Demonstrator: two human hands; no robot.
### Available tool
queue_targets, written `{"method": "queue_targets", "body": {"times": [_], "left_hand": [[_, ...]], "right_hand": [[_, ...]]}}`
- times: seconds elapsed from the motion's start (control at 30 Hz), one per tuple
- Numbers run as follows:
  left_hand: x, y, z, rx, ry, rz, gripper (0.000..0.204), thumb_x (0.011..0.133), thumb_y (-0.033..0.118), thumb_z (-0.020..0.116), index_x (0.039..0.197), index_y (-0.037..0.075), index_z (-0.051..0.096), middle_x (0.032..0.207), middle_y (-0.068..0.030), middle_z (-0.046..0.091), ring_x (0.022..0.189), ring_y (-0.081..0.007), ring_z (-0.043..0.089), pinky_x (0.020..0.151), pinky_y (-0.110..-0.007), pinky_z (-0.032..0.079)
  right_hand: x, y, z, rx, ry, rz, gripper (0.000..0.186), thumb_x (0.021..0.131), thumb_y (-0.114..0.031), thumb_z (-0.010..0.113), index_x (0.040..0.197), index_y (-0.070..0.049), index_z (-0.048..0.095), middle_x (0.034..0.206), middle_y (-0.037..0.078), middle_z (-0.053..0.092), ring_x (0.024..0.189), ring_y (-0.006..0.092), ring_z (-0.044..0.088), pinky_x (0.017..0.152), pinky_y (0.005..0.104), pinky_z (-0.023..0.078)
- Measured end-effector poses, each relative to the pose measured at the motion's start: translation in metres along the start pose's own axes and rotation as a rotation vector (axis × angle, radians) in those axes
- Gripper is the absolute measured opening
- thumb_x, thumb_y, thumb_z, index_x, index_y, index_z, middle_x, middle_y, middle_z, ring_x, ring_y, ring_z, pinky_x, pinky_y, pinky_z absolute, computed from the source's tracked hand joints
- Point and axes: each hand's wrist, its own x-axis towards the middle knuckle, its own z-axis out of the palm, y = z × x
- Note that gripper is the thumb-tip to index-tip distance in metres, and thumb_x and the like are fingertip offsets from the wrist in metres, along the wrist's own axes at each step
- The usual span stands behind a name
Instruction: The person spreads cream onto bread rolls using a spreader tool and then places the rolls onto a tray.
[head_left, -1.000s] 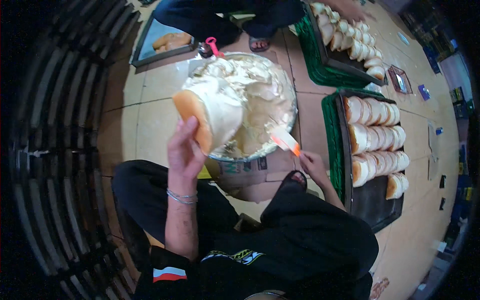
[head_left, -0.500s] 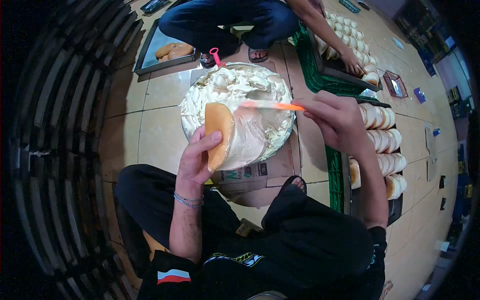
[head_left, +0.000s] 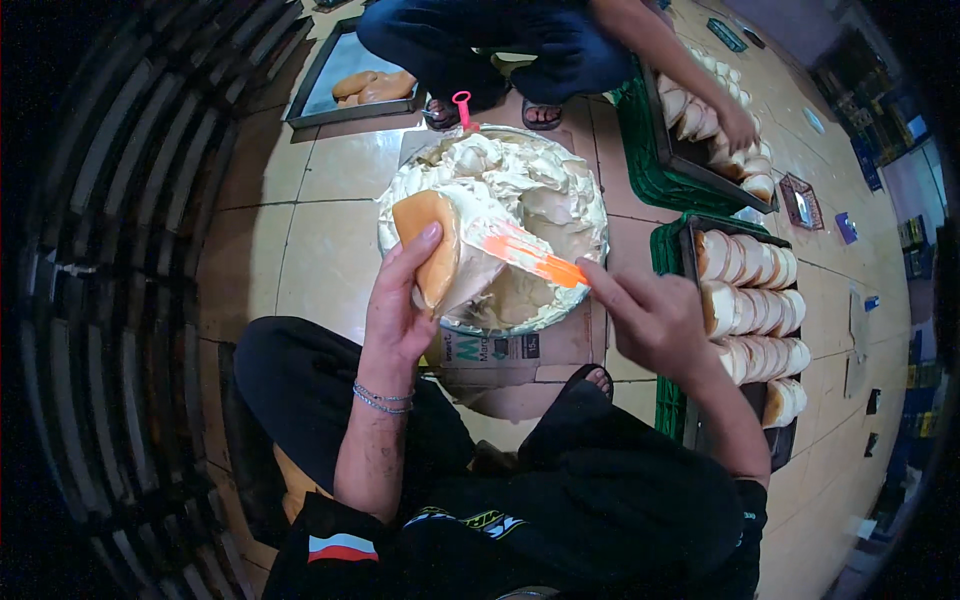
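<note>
Head view: left hand (head_left: 400,300) grips bread (head_left: 430,242) over bowl (head_left: 492,331), right hand (head_left: 655,320) grips spatula (head_left: 545,263), floor (head_left: 628,238) between rim (head_left: 606,222) and crate (head_left: 668,262).

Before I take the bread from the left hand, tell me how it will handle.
The bread likely squashes easily, looking puffy and rounded. Its cream coating would probably feel slippery; a grip seems surer on the bare brown side, where the left hand touches it.

Green and black lettering (head_left: 468,347) on cardboard (head_left: 572,342)
</note>
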Motion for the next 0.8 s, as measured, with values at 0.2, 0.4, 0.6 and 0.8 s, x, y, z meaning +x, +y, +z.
{"method": "queue_targets", "body": {"times": [0.2,0.4,0.6,0.8], "left_hand": [[0.007,-0.004,0.002,-0.160,0.101,0.094,0.037,0.095,0.021,0.065,0.124,-0.001,0.055,0.116,-0.0115,0.065,0.105,-0.0207,0.066,0.091,-0.036,0.056],[0.008,0.002,-0.005,-0.282,0.079,0.093,0.039,0.097,0.020,0.062,0.128,-0.001,0.053,0.121,-0.0143,0.063,0.109,-0.0249,0.065,0.096,-0.040,0.055],[0.004,-0.004,0.000,-0.154,-0.001,-0.020,0.036,0.096,0.017,0.063,0.126,-0.001,0.055,0.117,-0.0122,0.065,0.105,-0.0210,0.067,0.093,-0.035,0.056],[0.000,0.000,0.004,-0.028,0.000,-0.039,0.030,0.094,0.017,0.065,0.119,0.001,0.060,0.108,-0.0092,0.068,0.097,-0.0163,0.069,0.086,-0.031,0.057]], "right_hand": [[-0.008,-0.028,0.039,0.054,0.032,0.005,0.057,0.071,-0.003,0.060,0.128,-0.003,0.061,0.072,0.002,0.049,0.057,0.0140,0.054,0.046,0.0299,0.044],[-0.027,-0.032,0.056,0.291,0.036,-0.005,0.054,0.072,-0.005,0.062,0.125,-0.007,0.064,0.071,0.003,0.053,0.056,0.0163,0.055,0.045,0.0310,0.045],[0.004,0.005,0.044,0.538,0.239,0.256,0.034,0.083,0.003,0.065,0.117,-0.003,0.067,0.075,0.013,0.060,0.062,0.0259,0.059,0.055,0.0367,0.047],[0.013,0.022,0.032,0.549,0.178,0.164,0.029,0.084,0.001,0.067,0.113,-0.002,0.068,0.073,0.014,0.060,0.061,0.0295,0.059,0.056,0.0349,0.047]]}}
